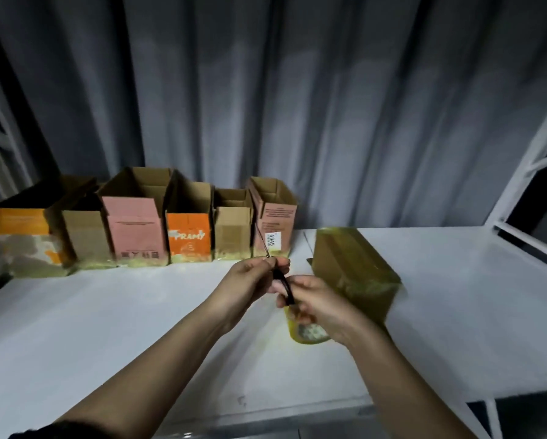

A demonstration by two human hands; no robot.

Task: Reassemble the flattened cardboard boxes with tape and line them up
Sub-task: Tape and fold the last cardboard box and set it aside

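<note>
Grey curtains back a white table with six open boxes lined along its far left. Both hands pinch black scissors: left hand at the pivot, right hand curled on the handles above the tape roll, beside the taped box. Blades could nick fingers, I judge.

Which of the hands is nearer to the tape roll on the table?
Right. The right hand is directly over the tape roll, partly covering it. The left hand is up and to the left of it, holding the scissors with the right.
</note>
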